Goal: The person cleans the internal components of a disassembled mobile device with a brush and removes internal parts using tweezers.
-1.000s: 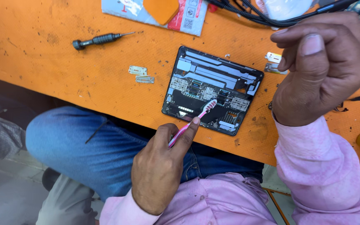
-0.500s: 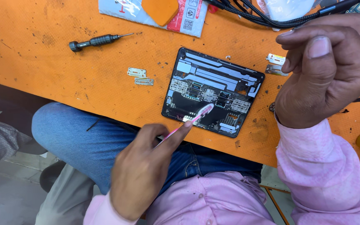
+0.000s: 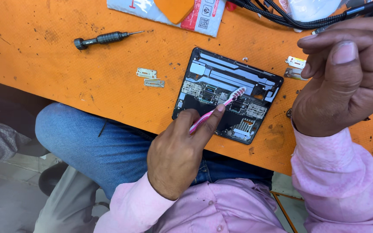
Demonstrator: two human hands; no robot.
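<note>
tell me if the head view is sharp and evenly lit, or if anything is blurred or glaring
Head view: even, soft light on the orange table, no hard glare; the opened device and pink toothbrush read sharp; the right hand, close to the lens, looms large and slightly soft; floor at lower left is dimmer.

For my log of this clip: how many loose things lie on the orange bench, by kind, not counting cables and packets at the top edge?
Opened device: 1
Screwdriver: 1
Small metal plates: 4
Total: 6
</note>
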